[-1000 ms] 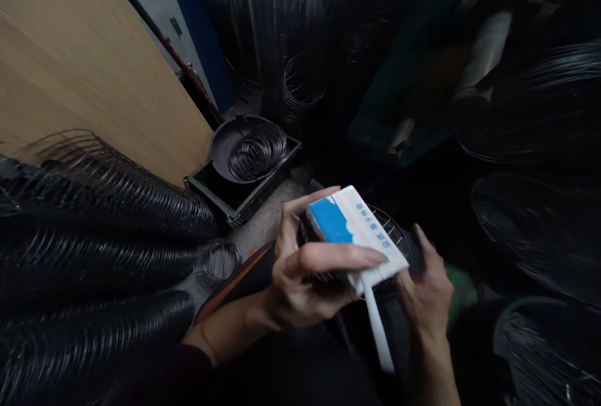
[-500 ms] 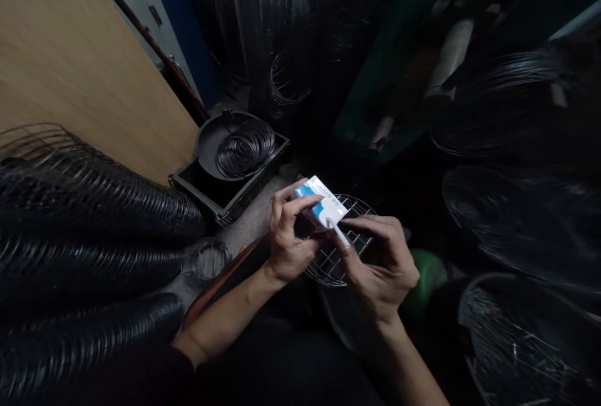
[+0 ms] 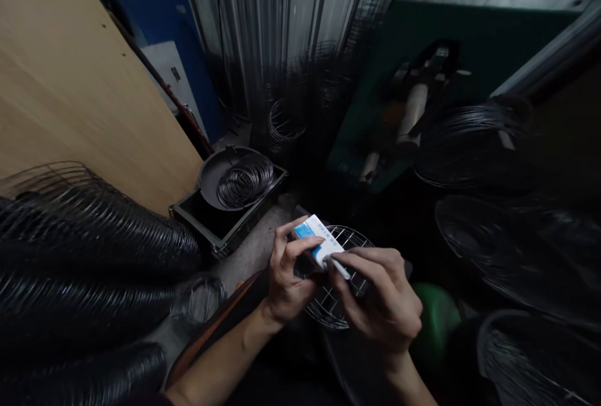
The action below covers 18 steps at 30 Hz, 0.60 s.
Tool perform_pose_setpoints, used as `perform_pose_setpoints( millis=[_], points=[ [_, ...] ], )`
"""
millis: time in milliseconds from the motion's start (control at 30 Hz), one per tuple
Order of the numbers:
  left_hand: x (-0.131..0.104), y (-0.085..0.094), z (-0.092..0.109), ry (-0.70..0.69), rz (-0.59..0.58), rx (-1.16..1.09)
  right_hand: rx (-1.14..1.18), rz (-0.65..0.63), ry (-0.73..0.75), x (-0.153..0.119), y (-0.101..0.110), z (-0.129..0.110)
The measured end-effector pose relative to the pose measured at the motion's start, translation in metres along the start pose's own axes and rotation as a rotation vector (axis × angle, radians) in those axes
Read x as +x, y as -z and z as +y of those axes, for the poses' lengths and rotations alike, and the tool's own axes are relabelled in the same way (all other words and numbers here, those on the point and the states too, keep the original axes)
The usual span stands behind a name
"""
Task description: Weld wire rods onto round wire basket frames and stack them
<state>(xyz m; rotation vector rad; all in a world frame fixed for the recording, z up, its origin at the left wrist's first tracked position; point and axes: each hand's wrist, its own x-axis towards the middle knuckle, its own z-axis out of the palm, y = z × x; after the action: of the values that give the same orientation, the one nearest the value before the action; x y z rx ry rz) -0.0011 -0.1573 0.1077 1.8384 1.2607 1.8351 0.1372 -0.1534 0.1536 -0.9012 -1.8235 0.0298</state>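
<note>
A small white and blue box [image 3: 332,242] is held near the middle of the view, tilted, between the thumb and fingers of my left hand [image 3: 290,271]. My right hand [image 3: 382,290] is at the box's lower right end, its fingers pinched on a white flap [image 3: 340,269] that sticks out there. Whether the flap belongs to the box or is a separate piece is too small to tell. Beneath both hands lies a round wire grid [image 3: 328,306], partly hidden by them.
Stacked wire rings [image 3: 94,224] fill the left side. A dark crate [image 3: 244,224] bears a round pan [image 3: 209,174] with coiled wire [image 3: 246,181]. Containers of wire parts [image 3: 486,343] stand at the right, near a green round object [image 3: 434,318]. Behind is a green machine [image 3: 469,30].
The view has tilted up, so the hands and box appear lower. The fingers of my right hand have closed in over the white flap.
</note>
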Motion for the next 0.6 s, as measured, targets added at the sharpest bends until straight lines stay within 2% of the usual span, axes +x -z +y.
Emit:
perform_pose_setpoints(
  millis=[167, 433, 600],
  points=[
    [0.008, 0.015, 0.008, -0.078, 0.03, 0.072, 0.011, -0.14, 0.133, 0.015, 0.005, -0.009],
    [0.017, 0.034, 0.017, -0.123, 0.091, 0.055, 0.096, -0.243, 0.198, 0.036, 0.01, -0.021],
    [0.019, 0.045, 0.032, -0.098, 0.218, 0.091, 0.235, -0.267, 0.226, 0.054, 0.006, -0.045]
  ],
)
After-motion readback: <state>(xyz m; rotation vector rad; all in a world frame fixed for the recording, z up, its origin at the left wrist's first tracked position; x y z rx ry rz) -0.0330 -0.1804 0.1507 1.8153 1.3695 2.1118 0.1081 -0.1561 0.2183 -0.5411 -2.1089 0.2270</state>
